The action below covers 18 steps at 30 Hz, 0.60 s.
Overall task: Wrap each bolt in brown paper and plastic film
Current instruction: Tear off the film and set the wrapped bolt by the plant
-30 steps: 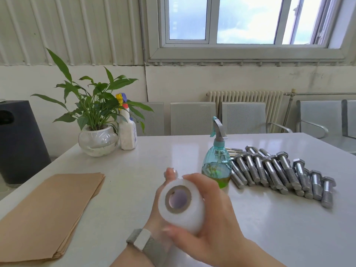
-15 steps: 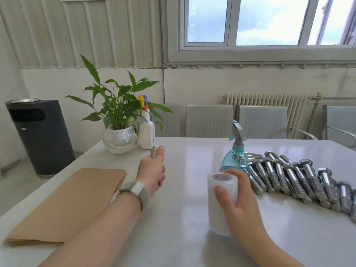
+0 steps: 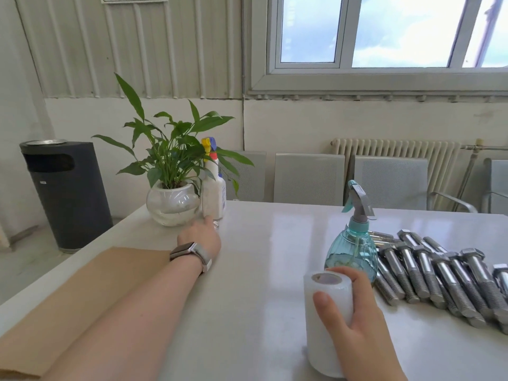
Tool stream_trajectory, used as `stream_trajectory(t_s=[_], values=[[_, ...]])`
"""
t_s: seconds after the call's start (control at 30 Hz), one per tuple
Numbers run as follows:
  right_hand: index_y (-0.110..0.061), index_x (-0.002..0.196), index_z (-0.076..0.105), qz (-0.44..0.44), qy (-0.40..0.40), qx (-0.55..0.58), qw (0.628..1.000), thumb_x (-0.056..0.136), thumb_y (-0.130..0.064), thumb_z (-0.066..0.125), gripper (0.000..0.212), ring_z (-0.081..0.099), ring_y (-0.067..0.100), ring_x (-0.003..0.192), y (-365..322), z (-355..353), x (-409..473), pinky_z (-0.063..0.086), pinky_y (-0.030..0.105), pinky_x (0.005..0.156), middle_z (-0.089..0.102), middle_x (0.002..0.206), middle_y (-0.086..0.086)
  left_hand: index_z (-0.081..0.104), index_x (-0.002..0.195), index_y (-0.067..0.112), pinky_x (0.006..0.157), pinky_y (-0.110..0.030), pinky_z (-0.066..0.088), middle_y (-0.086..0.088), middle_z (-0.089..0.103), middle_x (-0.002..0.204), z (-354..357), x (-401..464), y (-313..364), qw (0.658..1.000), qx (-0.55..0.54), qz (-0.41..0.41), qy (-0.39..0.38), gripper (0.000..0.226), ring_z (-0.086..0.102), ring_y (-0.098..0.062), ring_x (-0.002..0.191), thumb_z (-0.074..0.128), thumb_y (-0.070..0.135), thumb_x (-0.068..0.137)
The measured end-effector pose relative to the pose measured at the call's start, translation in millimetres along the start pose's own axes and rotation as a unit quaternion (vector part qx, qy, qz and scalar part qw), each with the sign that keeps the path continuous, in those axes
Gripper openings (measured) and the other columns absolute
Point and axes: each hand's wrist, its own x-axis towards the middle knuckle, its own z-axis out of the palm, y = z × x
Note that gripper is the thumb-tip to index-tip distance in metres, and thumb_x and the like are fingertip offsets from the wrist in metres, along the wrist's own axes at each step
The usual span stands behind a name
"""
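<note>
- Right hand (image 3: 357, 323) grips the upright film roll (image 3: 327, 320) on the table (image 3: 261, 270), fingers clamped round it.
- Left hand (image 3: 202, 237) reaches far (finger state unclear).
- Bolts (image 3: 439, 273) lie right; brown paper (image 3: 82, 292) left.

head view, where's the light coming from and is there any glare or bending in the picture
Head view: daylight enters through the window, whose panes look bright; it glares pale on the glossy table around the spray bottle; the bolts shine; wide-angle bending tilts the wall panels and the bin.

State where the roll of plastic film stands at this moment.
In the head view, the roll of plastic film stands upright on the table, gripped by the right hand, just before the blue spray bottle.
</note>
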Motion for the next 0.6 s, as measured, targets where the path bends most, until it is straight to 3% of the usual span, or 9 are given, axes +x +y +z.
stream_trajectory(t_s=[0.17, 0.33, 0.43, 0.5, 0.53, 0.6], values=[[-0.039, 0.104, 0.053, 0.006, -0.011, 0.005, 1.0, 0.053, -0.072, 0.057, 0.06, 0.065, -0.002, 0.077, 4, 1, 0, 0.045, 0.007, 0.059, 0.065, 0.092, -0.03, 0.037, 0.133, 0.019, 0.076, -0.036, 0.038, -0.015, 0.051, 0.132, 7, 8, -2, 0.999, 0.008, 0.004, -0.034, 0.038, 0.054, -0.035, 0.116, 0.031, 0.036, 0.1], [-0.045, 0.105, 0.05, 0.03, -0.023, 0.028, 0.999, 0.056, -0.074, 0.057, 0.058, 0.064, -0.003, 0.079, 5, -2, 0, 0.048, 0.011, 0.058, 0.063, 0.094, -0.031, 0.044, 0.132, 0.016, 0.097, -0.044, 0.045, -0.017, 0.047, 0.135, -5, 0, 0, 0.995, -0.046, -0.045, -0.072, 0.048, 0.05, -0.037, 0.122, 0.033, 0.047, 0.097], [-0.044, 0.106, 0.051, 0.036, -0.021, 0.042, 0.998, 0.059, -0.074, 0.056, 0.056, 0.064, -0.002, 0.081, 4, -4, 0, 0.047, 0.011, 0.058, 0.063, 0.096, -0.028, 0.054, 0.123, 0.013, 0.087, -0.042, 0.044, -0.016, 0.048, 0.128, -23, -21, 6, 0.998, -0.047, -0.037, 0.025, 0.044, 0.047, -0.034, 0.12, 0.041, 0.046, 0.098], [-0.048, 0.103, 0.051, 0.046, -0.018, 0.06, 0.997, 0.06, -0.074, 0.055, 0.05, 0.065, 0.002, 0.081, 2, -5, -1, 0.05, 0.017, 0.057, 0.065, 0.096, -0.022, 0.059, 0.105, 0.015, 0.075, -0.035, 0.039, -0.008, 0.053, 0.113, -37, -47, 18, 0.987, -0.118, 0.012, 0.112, 0.028, 0.05, -0.03, 0.11, 0.047, 0.039, 0.098], [-0.048, 0.102, 0.052, 0.053, -0.015, 0.071, 0.996, 0.06, -0.076, 0.055, 0.05, 0.066, 0.004, 0.082, 1, -6, -1, 0.052, 0.021, 0.059, 0.066, 0.097, -0.016, 0.058, 0.096, 0.018, 0.071, -0.031, 0.035, -0.002, 0.055, 0.102, -43, -63, 26, 0.976, -0.176, 0.043, 0.124, 0.022, 0.053, -0.027, 0.102, 0.048, 0.038, 0.098], [-0.043, 0.106, 0.054, 0.075, -0.01, 0.098, 0.992, 0.062, -0.078, 0.054, 0.056, 0.068, 0.017, 0.091, -1, -8, 0, 0.059, 0.041, 0.069, 0.068, 0.103, -0.002, 0.055, 0.085, 0.023, 0.065, -0.024, 0.035, 0.01, 0.059, 0.084, -54, -104, 48, 0.951, -0.282, 0.101, 0.072, 0.021, 0.058, -0.016, 0.084, 0.052, 0.041, 0.096]])
